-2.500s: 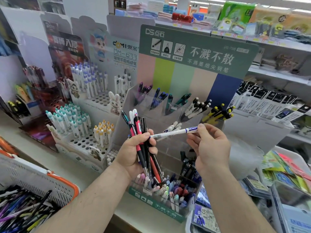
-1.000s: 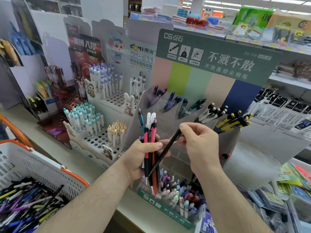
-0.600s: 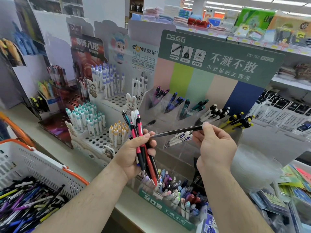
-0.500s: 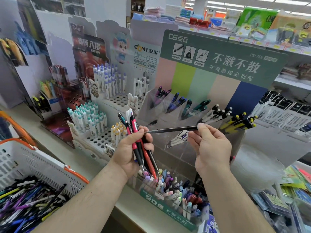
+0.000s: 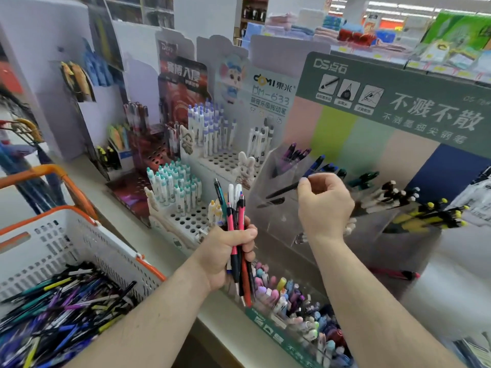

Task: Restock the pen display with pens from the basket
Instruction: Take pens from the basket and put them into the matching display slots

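Basket (image 5: 79, 243), nearest, left of pen display (image 5: 332, 229): loose stock. Left hand (image 5: 228, 251) fisted round upright pen bundle (image 5: 236, 229), a reserve. Beyond, right hand (image 5: 322, 203) pinches black pen (image 5: 281, 192), angled toward display's clear pockets, probably for insertion.

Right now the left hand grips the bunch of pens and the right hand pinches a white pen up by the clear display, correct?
Not quite. In the head view the right hand pinches a black pen, not a white one. The left hand does grip the bunch of pens by the clear display.
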{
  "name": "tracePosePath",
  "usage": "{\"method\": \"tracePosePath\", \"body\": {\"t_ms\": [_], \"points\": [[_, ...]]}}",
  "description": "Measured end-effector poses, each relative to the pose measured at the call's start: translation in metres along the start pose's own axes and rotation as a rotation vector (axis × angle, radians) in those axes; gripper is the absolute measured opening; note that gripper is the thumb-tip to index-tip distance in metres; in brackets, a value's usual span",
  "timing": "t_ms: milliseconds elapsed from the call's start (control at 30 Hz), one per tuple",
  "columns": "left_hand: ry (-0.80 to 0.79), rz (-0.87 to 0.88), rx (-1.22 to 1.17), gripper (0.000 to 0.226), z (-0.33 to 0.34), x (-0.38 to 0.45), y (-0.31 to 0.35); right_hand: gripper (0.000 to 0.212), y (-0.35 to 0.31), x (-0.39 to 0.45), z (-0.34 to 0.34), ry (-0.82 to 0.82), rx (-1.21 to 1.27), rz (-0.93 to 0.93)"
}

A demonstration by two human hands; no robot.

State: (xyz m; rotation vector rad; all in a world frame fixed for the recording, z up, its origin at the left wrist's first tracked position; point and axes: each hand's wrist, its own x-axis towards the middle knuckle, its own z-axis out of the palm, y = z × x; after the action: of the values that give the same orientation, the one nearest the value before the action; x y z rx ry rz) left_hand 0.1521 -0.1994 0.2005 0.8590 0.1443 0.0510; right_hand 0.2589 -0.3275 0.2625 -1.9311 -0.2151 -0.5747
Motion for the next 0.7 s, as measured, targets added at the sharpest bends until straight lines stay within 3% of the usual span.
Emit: {"method": "tracePosePath", "body": {"t_ms": [200,300,400,567,700], "points": [[-0.006,0.045,0.184,0.022,-0.006,-0.008,0.005,0.013,0.009,0.001,0.033,-0.301,-0.296,0.035],[0.03,0.061,0.24,0.02,-0.008,-0.01,0.005,0.014,0.005,0.002,0.031,-0.344,-0.335,0.024],[0.071,0.057,0.346,0.019,-0.006,-0.01,0.004,0.02,-0.009,-0.007,0.017,-0.273,-0.191,-0.014],[0.033,0.027,0.361,0.027,0.003,-0.008,-0.001,0.037,-0.03,-0.031,-0.005,-0.611,0.075,0.206],[-0.027,0.021,0.367,0.016,0.017,-0.007,-0.006,0.033,-0.023,-0.035,-0.016,-0.637,0.163,0.304]]}}
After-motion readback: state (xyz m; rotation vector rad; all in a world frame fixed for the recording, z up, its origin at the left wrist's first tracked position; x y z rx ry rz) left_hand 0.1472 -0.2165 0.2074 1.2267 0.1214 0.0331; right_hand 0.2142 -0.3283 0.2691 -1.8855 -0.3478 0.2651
